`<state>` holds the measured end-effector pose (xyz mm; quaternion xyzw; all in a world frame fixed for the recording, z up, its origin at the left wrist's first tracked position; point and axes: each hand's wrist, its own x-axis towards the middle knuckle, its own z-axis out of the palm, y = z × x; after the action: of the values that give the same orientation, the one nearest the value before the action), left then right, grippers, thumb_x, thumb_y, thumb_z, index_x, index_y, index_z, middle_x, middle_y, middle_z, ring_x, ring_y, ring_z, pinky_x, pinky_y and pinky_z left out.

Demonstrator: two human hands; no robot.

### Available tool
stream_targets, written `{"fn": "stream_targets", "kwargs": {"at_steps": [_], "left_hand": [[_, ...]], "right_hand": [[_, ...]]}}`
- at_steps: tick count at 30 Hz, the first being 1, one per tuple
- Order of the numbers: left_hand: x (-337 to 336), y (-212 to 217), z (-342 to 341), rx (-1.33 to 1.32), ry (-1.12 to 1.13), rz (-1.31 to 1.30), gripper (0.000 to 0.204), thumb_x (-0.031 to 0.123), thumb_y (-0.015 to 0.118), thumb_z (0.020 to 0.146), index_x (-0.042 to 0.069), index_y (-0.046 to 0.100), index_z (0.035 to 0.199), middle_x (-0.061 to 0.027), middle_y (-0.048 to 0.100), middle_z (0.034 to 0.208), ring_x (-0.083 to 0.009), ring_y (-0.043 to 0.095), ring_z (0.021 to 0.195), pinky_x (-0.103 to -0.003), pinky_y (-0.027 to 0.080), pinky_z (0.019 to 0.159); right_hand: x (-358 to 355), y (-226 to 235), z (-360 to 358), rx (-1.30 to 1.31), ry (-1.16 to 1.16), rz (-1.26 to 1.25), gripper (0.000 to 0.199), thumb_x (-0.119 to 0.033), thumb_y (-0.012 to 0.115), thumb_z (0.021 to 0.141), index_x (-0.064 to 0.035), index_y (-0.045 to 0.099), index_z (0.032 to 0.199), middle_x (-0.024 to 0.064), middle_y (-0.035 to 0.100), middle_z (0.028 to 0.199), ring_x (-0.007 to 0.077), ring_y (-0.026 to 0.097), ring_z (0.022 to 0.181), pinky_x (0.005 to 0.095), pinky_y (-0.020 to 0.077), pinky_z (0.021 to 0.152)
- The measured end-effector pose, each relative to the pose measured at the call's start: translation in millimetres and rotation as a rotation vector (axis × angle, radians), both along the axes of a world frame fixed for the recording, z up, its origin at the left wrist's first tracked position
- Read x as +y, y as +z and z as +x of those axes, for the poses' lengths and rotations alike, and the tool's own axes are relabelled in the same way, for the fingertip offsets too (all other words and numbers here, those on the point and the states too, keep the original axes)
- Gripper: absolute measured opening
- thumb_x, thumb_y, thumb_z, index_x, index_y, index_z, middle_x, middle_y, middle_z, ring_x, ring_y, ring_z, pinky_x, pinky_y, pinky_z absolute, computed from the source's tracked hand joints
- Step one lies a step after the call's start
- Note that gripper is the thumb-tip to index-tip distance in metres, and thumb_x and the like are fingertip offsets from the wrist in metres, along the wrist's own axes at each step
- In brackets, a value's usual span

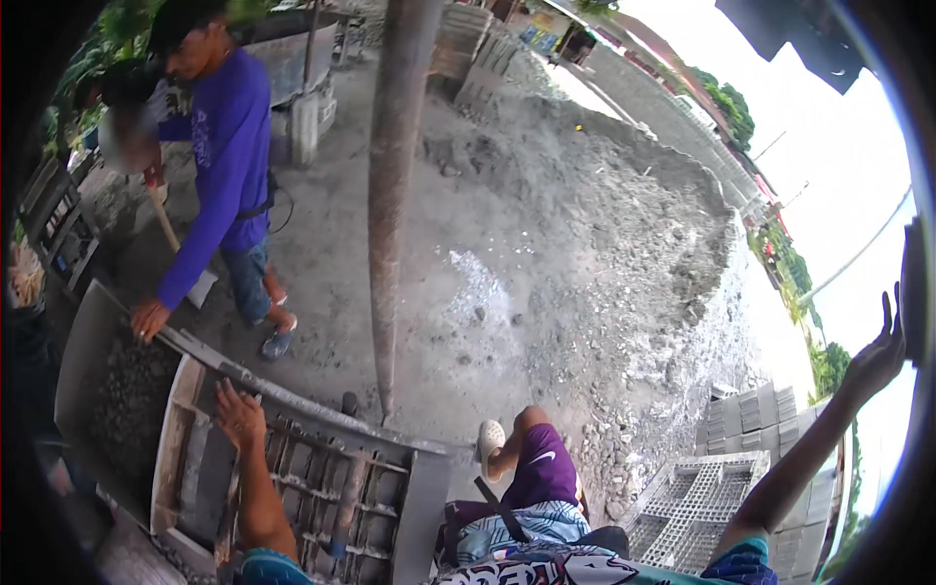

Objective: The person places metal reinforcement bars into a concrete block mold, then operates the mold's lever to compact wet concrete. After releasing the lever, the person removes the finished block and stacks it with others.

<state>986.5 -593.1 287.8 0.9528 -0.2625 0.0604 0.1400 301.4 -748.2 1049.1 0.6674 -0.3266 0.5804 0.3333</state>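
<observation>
My left hand [240, 413] rests with its fingers spread on the inner side of a metal machine frame [322, 405]. Beside it lies a block mould grid [336, 492] of steel bars and slots. A tray of dark grey gravelly mix [132, 385] sits left of the mould, behind a pale worn frame edge [175, 439]. Raised high at the far right, my right hand [877, 359] has its fingers stretched upward against a dark flat piece [914, 292], cut off by the picture's rim. How firmly it presses there cannot be made out.
A co-worker in a purple long-sleeved shirt [229, 136] rests a hand [150, 319] on the tray's edge. Another person stands behind, near a wooden handle [164, 216]. A rusty upright pole [392, 195] rises ahead. Plastic pallets [687, 507] and stacked grey blocks [760, 419] stand right.
</observation>
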Motion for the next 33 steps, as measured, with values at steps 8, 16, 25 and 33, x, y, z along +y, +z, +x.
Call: {"fn": "stream_targets", "kwargs": {"at_steps": [8,16,25,33], "left_hand": [[43,45,0,-0.212,-0.048,0.094,0.073,0.054,0.064,0.099,0.003,0.054,0.151,-0.0199,0.056,0.153,-0.0419,0.053,0.141,-0.061,0.045,0.113],[3,15,-7,-0.161,-0.207,0.237,0.062,0.046,0.050,0.103,0.008,0.055,0.151,-0.0174,0.053,0.156,-0.0407,0.053,0.140,-0.062,0.039,0.115],[36,-15,-17,-0.470,-0.235,-0.187,0.057,0.052,0.051,0.103,0.010,0.064,0.139,-0.0185,0.057,0.151,-0.0440,0.057,0.134,-0.065,0.044,0.108],[19,103,-260,1.081,-0.053,-0.145,0.083,0.061,0.088,0.075,-0.013,0.074,0.110,-0.0290,0.077,0.109,-0.0337,0.075,0.109,-0.046,0.057,0.090]], "right_hand": [[-33,91,82,-0.058,0.756,0.035,0.053,-0.034,0.041,0.113,0.0022,0.054,0.149,0.0203,0.059,0.151,0.0367,0.061,0.135,0.0531,0.0512,0.111],[-13,127,145,0.446,-0.068,-0.087,0.028,-0.002,0.067,0.098,-0.0020,0.072,0.126,0.0142,0.072,0.126,0.0183,0.071,0.102,0.0301,0.0606,0.088],[83,-159,-251,-0.278,-0.359,1.239,0.052,-0.048,0.070,0.101,-0.0035,0.075,0.127,0.0132,0.075,0.121,0.0259,0.068,0.120,0.0415,0.0532,0.104],[111,-345,-436,-0.520,-0.311,1.457,0.046,-0.040,0.070,0.101,0.0047,0.075,0.109,0.0038,0.073,0.088,0.0136,0.065,0.081,0.0319,0.0497,0.073]]}}
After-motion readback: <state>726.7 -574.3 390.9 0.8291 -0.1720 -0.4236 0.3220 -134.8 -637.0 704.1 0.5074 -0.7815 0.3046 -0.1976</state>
